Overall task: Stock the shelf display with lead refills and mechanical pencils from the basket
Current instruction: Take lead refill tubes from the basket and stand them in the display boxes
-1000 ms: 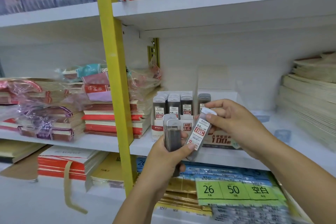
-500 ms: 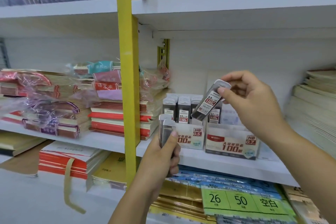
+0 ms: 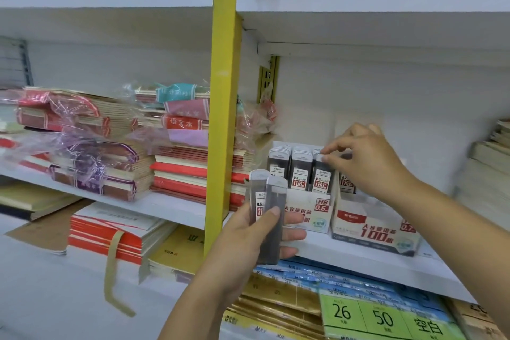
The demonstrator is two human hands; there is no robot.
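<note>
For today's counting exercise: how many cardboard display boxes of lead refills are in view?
2. The 0.5 box stands left, partly behind the left hand; the 0.7 box stands right of it, beneath the right hand. None seems hidden.

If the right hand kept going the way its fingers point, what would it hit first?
The right hand pinches a lead refill case in the HB 0.5 display box; leftward, the neighbouring refill cases probably come first.

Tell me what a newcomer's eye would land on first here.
The bright yellow upright runs top to bottom at centre. Right of it, the right hand pinches the top of a lead refill standing in the 0.5 display box, while the left hand below grips two more refill cases.
</note>
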